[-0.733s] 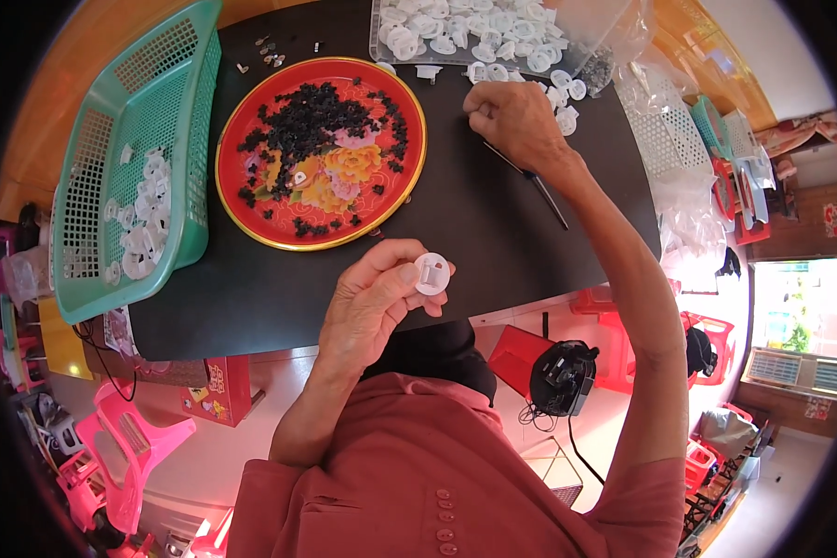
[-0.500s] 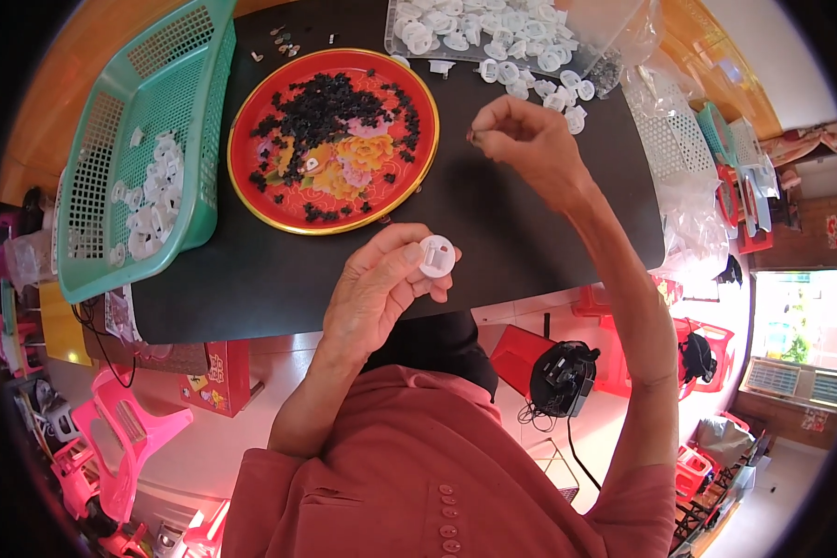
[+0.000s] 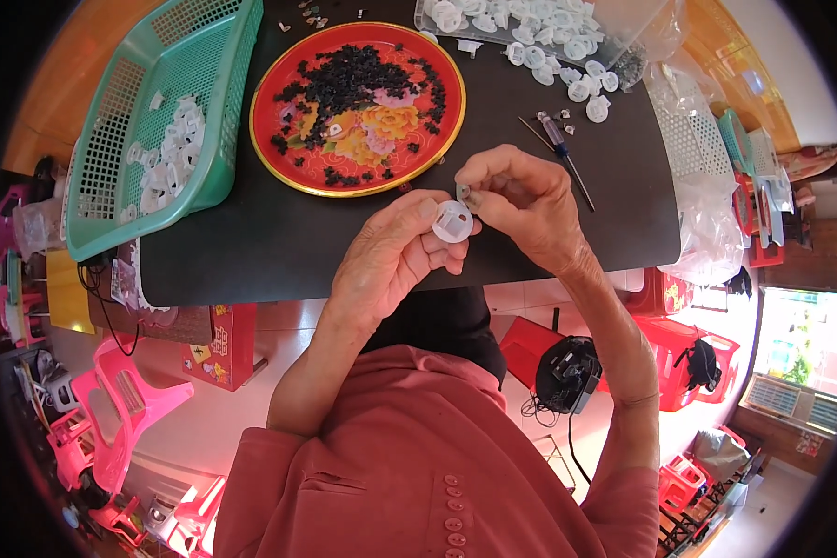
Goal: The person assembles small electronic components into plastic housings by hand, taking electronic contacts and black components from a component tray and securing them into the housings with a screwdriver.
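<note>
Between thumb and fingers of my left hand (image 3: 391, 244) is a round white plastic piece (image 3: 453, 222), its slotted face turned up. Close against its upper right edge, my right hand (image 3: 525, 205) pinches a small metal-looking piece (image 3: 464, 192), too small to name surely. Both hands are above the near part of the black table (image 3: 363, 246). Just beyond them lies a red, gold-rimmed, flower-patterned tray (image 3: 262, 139), which bears a heap of small black parts (image 3: 349, 88).
A green mesh basket (image 3: 219, 149) at left contains white pieces (image 3: 172, 153). A screwdriver (image 3: 567, 156) lies right of my right hand. Loose white round pieces (image 3: 577, 91) spill from a clear container at the far right. Small metal bits (image 3: 312, 17) lie beyond the tray.
My right hand has come down and left to the white piece, bringing the small piece against it. The screwdriver now shows on the table. The whole view has shifted a little.
</note>
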{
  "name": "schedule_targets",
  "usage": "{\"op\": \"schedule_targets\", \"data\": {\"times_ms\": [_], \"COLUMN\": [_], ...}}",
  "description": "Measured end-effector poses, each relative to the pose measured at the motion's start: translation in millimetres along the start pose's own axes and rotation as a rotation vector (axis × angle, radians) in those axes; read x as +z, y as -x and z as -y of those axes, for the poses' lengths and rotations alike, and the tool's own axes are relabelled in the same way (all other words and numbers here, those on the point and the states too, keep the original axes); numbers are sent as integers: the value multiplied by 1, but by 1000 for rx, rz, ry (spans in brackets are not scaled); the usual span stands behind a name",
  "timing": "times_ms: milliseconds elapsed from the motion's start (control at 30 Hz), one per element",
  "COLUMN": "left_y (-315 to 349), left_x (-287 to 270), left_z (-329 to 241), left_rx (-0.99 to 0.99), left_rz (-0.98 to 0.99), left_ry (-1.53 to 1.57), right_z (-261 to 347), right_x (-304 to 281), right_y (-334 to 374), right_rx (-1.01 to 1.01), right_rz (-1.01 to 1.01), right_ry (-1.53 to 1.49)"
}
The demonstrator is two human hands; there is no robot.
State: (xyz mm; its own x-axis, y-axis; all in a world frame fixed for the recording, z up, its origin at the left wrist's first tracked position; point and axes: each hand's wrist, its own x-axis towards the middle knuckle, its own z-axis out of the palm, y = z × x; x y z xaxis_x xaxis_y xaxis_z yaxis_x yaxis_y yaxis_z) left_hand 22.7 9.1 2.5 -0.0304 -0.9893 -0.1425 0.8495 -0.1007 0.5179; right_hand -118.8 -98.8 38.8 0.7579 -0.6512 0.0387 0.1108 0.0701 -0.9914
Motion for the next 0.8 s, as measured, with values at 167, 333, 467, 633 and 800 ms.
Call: {"op": "schedule_targets", "data": {"times_ms": [167, 333, 467, 633, 800], "left_y": [0, 0, 0, -1, -1], "left_x": [-3, -4, -6, -8, -8], "left_z": [1, 1, 1, 3, 4], "left_rx": [-14, -10, -13, -19, -4], "left_rz": [-1, -4, 17, 34, 18], "left_ry": [11, 31, 38, 40, 50], "right_z": [-2, 4, 3, 6, 6], "right_x": [3, 4, 6, 5, 4], "right_y": [2, 2, 4, 5, 6], "right_rx": [-98, -281, -354, -475, -511], "right_rz": [-41, 16, 17, 82, 110], "right_ry": [152, 453, 469, 665, 686]}}
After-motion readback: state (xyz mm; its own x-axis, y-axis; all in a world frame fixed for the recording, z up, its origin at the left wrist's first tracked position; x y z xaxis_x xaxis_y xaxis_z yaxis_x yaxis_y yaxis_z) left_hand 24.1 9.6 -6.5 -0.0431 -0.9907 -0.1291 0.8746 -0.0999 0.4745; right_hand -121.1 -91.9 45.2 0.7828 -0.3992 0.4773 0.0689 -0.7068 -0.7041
